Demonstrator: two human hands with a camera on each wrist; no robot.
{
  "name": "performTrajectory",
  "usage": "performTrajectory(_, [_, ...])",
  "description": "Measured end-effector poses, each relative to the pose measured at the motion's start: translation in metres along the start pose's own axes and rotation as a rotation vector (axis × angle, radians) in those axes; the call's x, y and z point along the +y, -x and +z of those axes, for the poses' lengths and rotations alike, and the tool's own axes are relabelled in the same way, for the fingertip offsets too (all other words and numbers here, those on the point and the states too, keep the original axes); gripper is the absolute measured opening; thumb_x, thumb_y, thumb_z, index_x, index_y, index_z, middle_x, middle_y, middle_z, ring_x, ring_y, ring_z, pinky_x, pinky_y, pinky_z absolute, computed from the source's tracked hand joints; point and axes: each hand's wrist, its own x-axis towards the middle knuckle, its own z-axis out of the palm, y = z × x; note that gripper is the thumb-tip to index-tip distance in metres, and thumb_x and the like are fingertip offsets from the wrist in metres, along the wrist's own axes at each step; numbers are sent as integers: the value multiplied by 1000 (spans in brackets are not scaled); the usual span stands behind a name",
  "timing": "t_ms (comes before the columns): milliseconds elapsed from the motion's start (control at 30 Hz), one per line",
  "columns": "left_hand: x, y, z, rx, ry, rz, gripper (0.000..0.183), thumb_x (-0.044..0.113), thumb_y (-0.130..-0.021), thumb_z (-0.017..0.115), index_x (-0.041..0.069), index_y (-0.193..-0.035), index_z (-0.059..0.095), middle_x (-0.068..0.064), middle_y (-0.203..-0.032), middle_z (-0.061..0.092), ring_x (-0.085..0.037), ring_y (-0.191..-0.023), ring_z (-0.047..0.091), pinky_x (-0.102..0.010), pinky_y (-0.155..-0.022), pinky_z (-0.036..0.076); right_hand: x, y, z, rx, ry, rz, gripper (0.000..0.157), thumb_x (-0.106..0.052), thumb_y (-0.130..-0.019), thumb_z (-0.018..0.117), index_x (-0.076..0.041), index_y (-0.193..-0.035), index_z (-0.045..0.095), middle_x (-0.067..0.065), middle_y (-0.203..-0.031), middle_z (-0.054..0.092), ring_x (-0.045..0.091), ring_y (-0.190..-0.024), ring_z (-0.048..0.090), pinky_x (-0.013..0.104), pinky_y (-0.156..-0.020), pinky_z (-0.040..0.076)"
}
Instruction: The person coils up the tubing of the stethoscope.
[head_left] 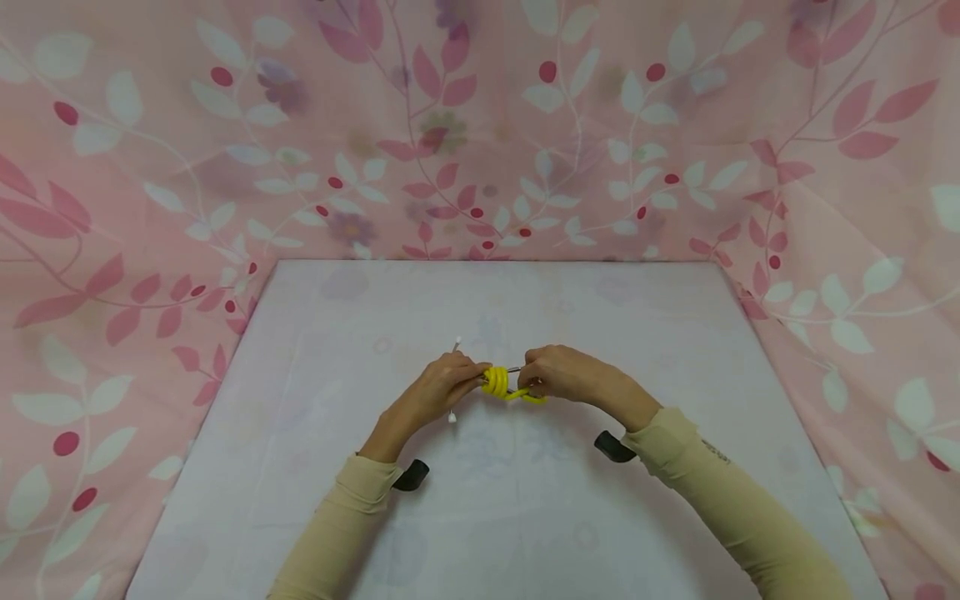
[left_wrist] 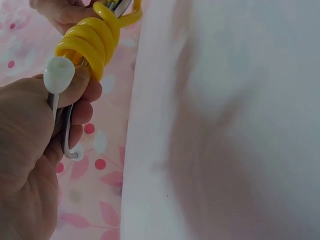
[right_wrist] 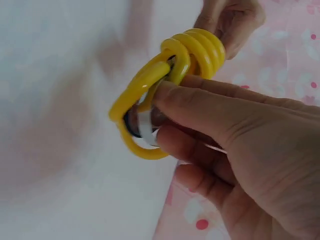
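A glossy yellow cord (head_left: 495, 382) is wound in several coils round a slim metal piece (head_left: 514, 369) held above the table. From its left end stick out thin arms with white knobs (left_wrist: 59, 75). My left hand (head_left: 438, 387) pinches that end, thumb right at the coils. At the other end, my right hand (head_left: 562, 372) pinches the metal piece and the cord between thumb and fingers. In the right wrist view a loose loop of yellow cord (right_wrist: 132, 97) hangs round a shiny metal band (right_wrist: 145, 125) with a dark edge. My fingers hide part of the metal piece.
A table (head_left: 480, 533) with a pale cover lies beneath both hands. Pink leaf-patterned cloth (head_left: 480, 125) hangs behind it and along both sides. A black curved piece shows at each cuff, one by the left sleeve (head_left: 411, 476), one by the right sleeve (head_left: 615, 447).
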Motion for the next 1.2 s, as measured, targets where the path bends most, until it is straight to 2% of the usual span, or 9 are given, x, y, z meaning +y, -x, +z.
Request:
performTrajectory(133, [1,-2,1,2,-26,-7,32,12,-90,71,8,-122,69,1,-95,71,-13,-88,63,-30,-83,53,3,1,-7,-58,-80,43,10,-10,-88,72,-16,-94,77,-1,-81,61,6,-70,51,20,-67,47])
performTrajectory(267, [0,-3,-2,16,-45,-28,32,13,-90,71,8,-121,70,1,-95,71,-13,-88,62,-30,-83,53,2,3,-12,-68,-89,60,14,-16,-86,75,-16,-100,76,2,-89,65,9,-77,56,23,-72,50])
performTrajectory(400, [-3,-3,-4,61,-35,-36,32,14,-90,71,6,-120,70,-1,-96,73,-13,-86,63,-30,-82,53,0,5,-12,-5,-13,79,24,-22,-80,83,-18,-102,74,4,-98,63,11,-85,56,26,-76,51])
performTrajectory(567, [-6,-5,-6,103,-19,-31,32,13,-89,71,4,-120,70,-3,-98,73,-14,-86,64,-32,-81,53,2,8,-5,137,89,74,29,-22,-76,86,-21,-102,72,1,-111,58,13,-97,54,28,-79,53])
performTrajectory(700, [-6,-5,-6,88,4,-56,32,15,-90,71,5,-121,70,-2,-99,73,-13,-87,63,-31,-80,53,5,9,-2,190,66,64,29,-21,-77,85,-22,-103,72,4,-132,56,19,-112,55,35,-86,55])
performTrajectory(800, [-7,-4,-5,74,22,-85,32,15,-90,71,6,-121,70,-2,-99,73,-12,-87,63,-29,-79,54,6,10,0,193,23,61,29,-21,-79,84,-21,-106,74,6,-139,55,22,-121,55,41,-93,54])
performTrajectory(1000, [-10,-3,-4,69,26,-107,32,16,-90,71,7,-121,70,0,-97,72,-11,-86,62,-29,-77,54,11,12,4,225,31,46,33,-23,-80,83,-18,-112,74,5,-135,60,23,-123,56,42,-97,53])
performTrajectory(1200, [-11,-4,-5,70,15,-97,30,15,-91,70,8,-121,71,1,-96,72,-10,-84,61,-28,-75,54,16,12,9,293,70,30,31,-27,-79,83,-18,-108,74,1,-123,63,17,-111,57,33,-91,56])
